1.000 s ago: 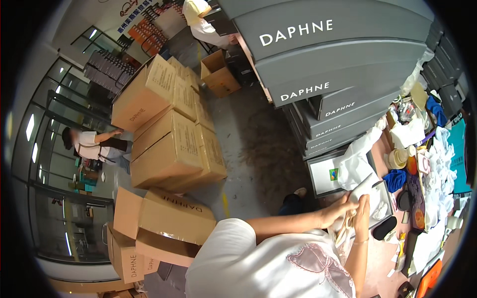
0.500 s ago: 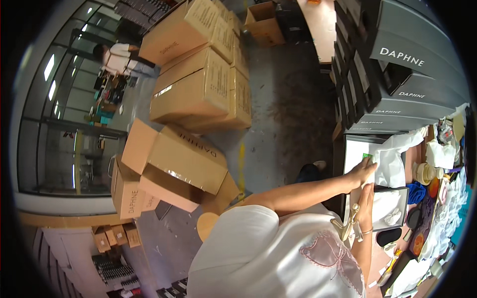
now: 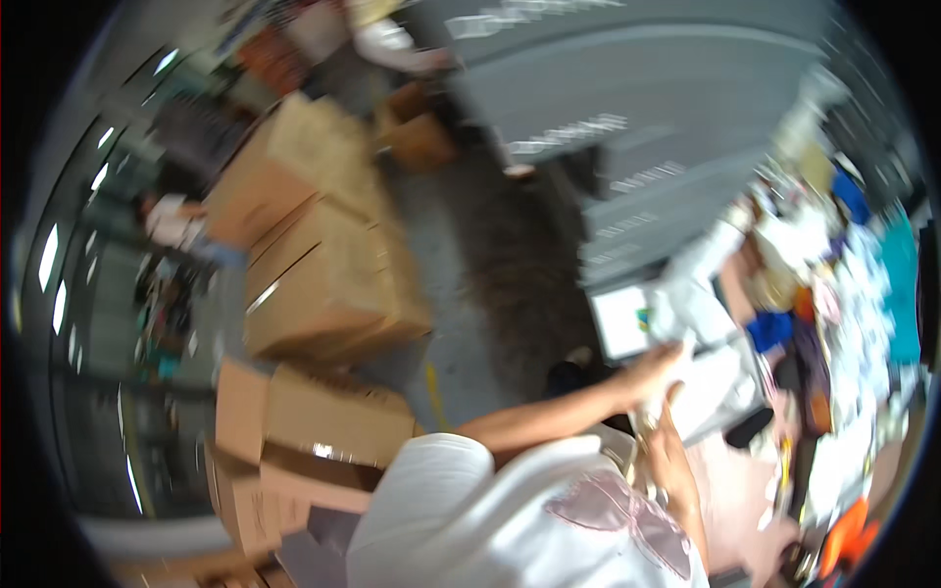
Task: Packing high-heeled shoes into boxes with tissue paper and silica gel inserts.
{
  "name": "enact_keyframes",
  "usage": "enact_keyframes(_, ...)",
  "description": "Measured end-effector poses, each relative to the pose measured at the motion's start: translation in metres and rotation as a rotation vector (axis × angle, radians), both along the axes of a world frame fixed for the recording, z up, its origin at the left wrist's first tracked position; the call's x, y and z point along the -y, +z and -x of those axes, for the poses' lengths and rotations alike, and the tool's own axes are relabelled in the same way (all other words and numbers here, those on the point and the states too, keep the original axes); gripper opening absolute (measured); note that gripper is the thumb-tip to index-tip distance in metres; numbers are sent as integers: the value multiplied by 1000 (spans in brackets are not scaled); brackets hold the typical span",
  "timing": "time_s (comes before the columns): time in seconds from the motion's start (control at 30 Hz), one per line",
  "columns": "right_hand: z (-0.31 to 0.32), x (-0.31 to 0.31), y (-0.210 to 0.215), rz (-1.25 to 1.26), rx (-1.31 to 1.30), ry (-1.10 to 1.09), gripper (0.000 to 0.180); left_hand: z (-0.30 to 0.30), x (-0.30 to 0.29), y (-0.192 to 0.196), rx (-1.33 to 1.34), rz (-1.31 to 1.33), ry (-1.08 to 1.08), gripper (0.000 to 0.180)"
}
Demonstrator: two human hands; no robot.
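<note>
My left hand (image 3: 655, 374) and my right hand (image 3: 668, 453) are close together in front of my body. Between them is a pale item with gold parts (image 3: 639, 453), too blurred to name exactly; both hands appear closed on it. Just beyond lies an open grey shoe box (image 3: 757, 380) lined with white paper (image 3: 716, 382). Next to my left hand is a white-lined box part (image 3: 619, 318) with a small green mark, and crumpled white tissue paper (image 3: 691, 299) lies against it.
Grey shoe boxes (image 3: 676, 88) are stacked high beyond the work table (image 3: 720, 480). A blue cloth (image 3: 769, 331), a black oval object (image 3: 750, 428) and mixed wrappings crowd the right side. Large cartons (image 3: 323, 274) stand on the floor at left. Another person (image 3: 176, 220) is far left.
The whole view has swung and blurred, so the cartons sit further left and the shoe box stack looms larger. Another person's arm shows at the top. Both hands stay together around the pale item.
</note>
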State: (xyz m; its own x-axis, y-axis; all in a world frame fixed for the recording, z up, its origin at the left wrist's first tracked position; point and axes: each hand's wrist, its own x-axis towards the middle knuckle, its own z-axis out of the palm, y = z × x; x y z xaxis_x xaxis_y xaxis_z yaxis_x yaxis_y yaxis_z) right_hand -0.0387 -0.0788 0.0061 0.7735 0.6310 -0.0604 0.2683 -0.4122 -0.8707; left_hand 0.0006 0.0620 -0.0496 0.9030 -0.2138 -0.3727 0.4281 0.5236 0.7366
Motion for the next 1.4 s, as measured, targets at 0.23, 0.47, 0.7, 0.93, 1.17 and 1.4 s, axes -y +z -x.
enact_keyframes(0.23,-41,-15,-30,50,-281,-152,54,-27,-2,9,-120,-2,-172,45)
enact_keyframes(0.47,34,-8,26,-58,-60,-200,79,-22,-3,39,-44,-284,-199,68)
enact_keyframes(0.7,-25,66,-17,183,101,-823,30,1,-51,28,-237,-105,-182,59)
enact_keyframes(0.93,-72,115,-152,852,309,-1029,25,28,-36,37,-271,33,-196,62)
enact_keyframes(1.17,-39,60,-4,-477,-125,-995,29,13,-41,19,-250,31,-313,64)
enact_keyframes(1.4,-14,24,2,213,365,-399,39,8,-21,28,-224,158,-373,68)
